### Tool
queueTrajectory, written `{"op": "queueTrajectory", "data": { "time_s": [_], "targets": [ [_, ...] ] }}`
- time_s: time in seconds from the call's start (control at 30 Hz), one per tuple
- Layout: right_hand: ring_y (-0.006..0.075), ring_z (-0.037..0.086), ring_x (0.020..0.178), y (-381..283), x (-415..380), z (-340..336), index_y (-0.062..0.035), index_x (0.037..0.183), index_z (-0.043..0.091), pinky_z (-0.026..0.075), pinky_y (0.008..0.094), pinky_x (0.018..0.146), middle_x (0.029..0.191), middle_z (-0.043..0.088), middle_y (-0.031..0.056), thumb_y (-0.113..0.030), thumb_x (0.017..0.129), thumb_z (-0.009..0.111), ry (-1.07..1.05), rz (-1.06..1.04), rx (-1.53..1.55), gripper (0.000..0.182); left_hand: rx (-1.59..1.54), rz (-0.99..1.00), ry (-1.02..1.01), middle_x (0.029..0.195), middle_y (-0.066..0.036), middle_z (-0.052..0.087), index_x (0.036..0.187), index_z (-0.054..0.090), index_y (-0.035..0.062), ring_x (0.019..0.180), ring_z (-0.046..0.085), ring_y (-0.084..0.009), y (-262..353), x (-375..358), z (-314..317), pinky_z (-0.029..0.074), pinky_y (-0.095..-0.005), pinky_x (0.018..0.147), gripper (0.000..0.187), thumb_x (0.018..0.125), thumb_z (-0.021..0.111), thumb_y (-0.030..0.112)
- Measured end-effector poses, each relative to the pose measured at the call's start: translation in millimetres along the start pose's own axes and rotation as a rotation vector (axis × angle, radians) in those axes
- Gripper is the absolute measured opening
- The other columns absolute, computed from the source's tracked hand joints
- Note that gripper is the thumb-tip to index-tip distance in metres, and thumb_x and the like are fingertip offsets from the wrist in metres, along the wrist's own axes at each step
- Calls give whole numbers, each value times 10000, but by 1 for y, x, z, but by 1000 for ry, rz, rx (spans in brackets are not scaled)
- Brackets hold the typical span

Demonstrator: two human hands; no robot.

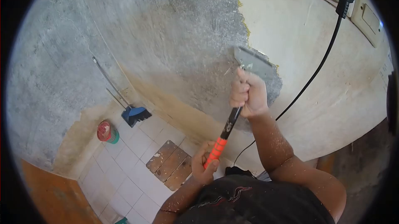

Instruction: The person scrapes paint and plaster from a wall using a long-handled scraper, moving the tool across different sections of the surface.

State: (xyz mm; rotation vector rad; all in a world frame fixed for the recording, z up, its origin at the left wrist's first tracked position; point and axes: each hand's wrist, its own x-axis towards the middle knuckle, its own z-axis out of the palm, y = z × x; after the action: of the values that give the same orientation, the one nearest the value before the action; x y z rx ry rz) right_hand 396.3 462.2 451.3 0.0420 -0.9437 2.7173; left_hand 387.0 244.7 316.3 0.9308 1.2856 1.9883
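Note:
Both of my hands hold one long-handled scraper (pixel 227 130) with a black shaft. My left hand (pixel 203 165) is wrapped round the orange grip at its lower end. Higher up, close to the blade, my right hand (pixel 249 93) is closed round the shaft. The wide grey blade (pixel 256 63) lies against the wall, at the ragged edge between bare grey plaster (pixel 178 28) and the cream paint (pixel 282 20). White flecks dot both forearms.
A black cable (pixel 320 68) hangs from a plug in the wall socket, right of my right hand. On the tiled floor (pixel 129 161) are a wooden board (pixel 169 163), a red and green bin (pixel 109 131) and a blue-black broom (pixel 135 114) in the corner.

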Motion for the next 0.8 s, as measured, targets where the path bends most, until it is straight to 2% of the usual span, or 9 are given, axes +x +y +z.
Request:
{"op": "queueTrajectory", "data": {
  "time_s": [0.13,0.2,0.33,0.4,0.5,0.57,0.67,0.77,0.8],
  "targets": [
    [57,238,360,0,0,-3,-191,566,331,235,225,349,477,272,-77,-296,876,502,176,61,-64,369,7,20,25,548,-11,463,1229,337,-80,434,399,-56,-1,10,7,307,-199,399,587,832,549,296],
    [56,240,358,-8,17,2,-186,574,332,230,225,344,476,272,-74,-285,869,513,-62,49,23,360,-1,-29,4,563,-12,469,1217,353,-83,448,410,-58,12,16,0,330,-207,416,601,823,561,321],
    [54,233,359,2,4,-2,-181,573,334,235,225,346,474,270,-73,-290,869,514,20,-28,17,363,-115,16,-45,590,-3,473,1178,401,-86,473,429,-64,5,9,0,404,-232,487,608,811,579,365],
    [51,233,360,2,6,-6,-182,575,339,238,223,349,473,273,-73,-293,873,511,48,29,-44,361,-85,30,-50,602,-8,482,1169,408,-85,479,435,-67,7,15,0,417,-237,511,601,814,578,370],
    [47,238,360,-9,25,16,-181,590,352,234,222,343,474,277,-75,-286,877,509,-8,-3,-2,344,-89,70,-36,642,-30,519,1181,408,-87,492,456,-78,7,25,-2,435,-236,550,586,827,568,351],
    [45,246,358,-6,24,10,-177,611,365,237,220,341,475,284,-76,-273,879,506,-62,-1,0,318,-50,-42,80,625,-41,522,1184,410,-86,470,457,-88,18,29,-8,435,-246,517,545,841,556,312],
    [62,257,353,3,5,6,-183,559,336,247,221,351,460,274,-76,-302,879,504,130,-26,-66,380,-143,-37,31,578,-32,502,1185,414,-82,426,437,-84,14,6,9,405,-236,448,508,851,545,277],
    [67,259,351,-4,13,1,-192,543,326,242,221,349,457,270,-75,-304,871,516,13,58,-94,396,-75,-83,20,544,-29,483,1202,400,-81,390,416,-76,5,14,4,356,-217,388,494,861,532,251],
    [69,252,347,-12,25,8,-197,533,320,247,228,348,453,270,-72,-304,864,528,-41,129,41,405,-32,-70,2,536,-21,475,1239,378,-83,389,408,-67,18,22,3,318,-193,376,507,864,524,225]
  ]
}}
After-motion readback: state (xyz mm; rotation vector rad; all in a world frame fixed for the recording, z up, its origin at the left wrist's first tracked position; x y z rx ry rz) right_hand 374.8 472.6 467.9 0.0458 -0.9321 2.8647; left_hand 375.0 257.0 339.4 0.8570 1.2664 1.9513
